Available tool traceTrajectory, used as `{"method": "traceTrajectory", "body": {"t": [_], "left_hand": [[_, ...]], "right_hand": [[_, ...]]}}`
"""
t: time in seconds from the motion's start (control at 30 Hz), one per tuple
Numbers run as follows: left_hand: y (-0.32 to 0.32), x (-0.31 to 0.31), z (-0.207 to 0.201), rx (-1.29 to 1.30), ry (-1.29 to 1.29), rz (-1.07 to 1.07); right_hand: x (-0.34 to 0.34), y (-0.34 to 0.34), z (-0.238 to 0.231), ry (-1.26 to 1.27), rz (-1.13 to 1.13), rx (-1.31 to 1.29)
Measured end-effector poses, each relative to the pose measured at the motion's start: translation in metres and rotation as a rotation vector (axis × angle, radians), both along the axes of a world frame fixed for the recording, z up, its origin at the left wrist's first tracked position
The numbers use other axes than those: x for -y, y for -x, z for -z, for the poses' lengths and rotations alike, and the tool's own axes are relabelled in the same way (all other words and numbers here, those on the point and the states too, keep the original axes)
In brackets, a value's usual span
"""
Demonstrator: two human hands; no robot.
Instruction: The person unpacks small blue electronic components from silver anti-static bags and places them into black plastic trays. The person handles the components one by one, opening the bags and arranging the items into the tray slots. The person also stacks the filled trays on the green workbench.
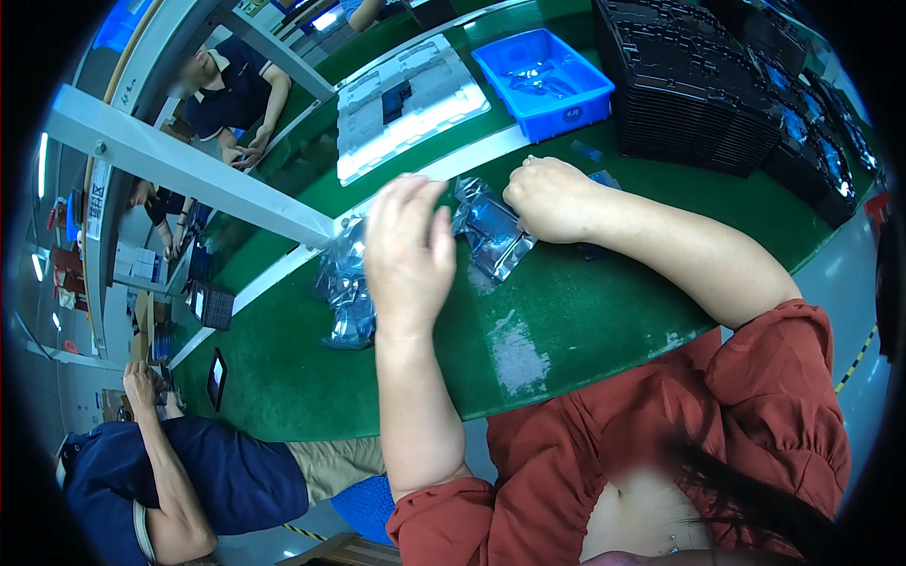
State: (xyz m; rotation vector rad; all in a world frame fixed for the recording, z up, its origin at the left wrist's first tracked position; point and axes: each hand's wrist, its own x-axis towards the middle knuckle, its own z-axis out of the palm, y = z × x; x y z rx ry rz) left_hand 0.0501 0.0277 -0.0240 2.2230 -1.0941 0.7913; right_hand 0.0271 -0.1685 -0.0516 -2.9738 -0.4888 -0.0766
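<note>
A silver, see-through antistatic bag (493,229) with a dark flat piece inside rests on the green tabletop in front of me. My right hand (555,200) is closed at the bag's right edge, its curled fingers pinching there; the fingertips are hidden. My left hand (409,250) is raised just left of the bag, fingers stretched and thumb apart, holding nothing. Beside and partly behind it lies a heap of crumpled silver bags (347,300). A small dark-blue piece (604,179) shows behind my right wrist.
A blue bin (587,108) with bagged pieces stands at the back, beside a pale tray (363,141) bearing a dark part (396,100). Black trays (694,104) are stacked at the right. A metal post (236,193) crosses the left. A co-worker (189,476) sits at the left.
</note>
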Motion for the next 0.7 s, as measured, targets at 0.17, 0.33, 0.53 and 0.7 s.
{"method": "traceTrajectory", "body": {"t": [0.17, 0.33, 0.53, 0.7], "left_hand": [[0.014, 0.017, 0.007, -0.106, -0.067, 0.213], [0.032, 0.017, 0.002, -0.476, 0.090, 0.338], [0.031, 0.017, 0.005, -0.597, 0.120, 0.318], [0.028, 0.014, 0.004, -0.670, 0.008, 0.277]], "right_hand": [[-0.008, 0.027, -0.017, -0.313, -0.114, 0.183], [-0.007, 0.056, -0.040, -0.543, -0.261, 0.424], [0.001, 0.063, -0.036, -0.849, -0.095, 0.215], [0.007, 0.062, -0.040, -0.797, -0.093, 0.082]]}}
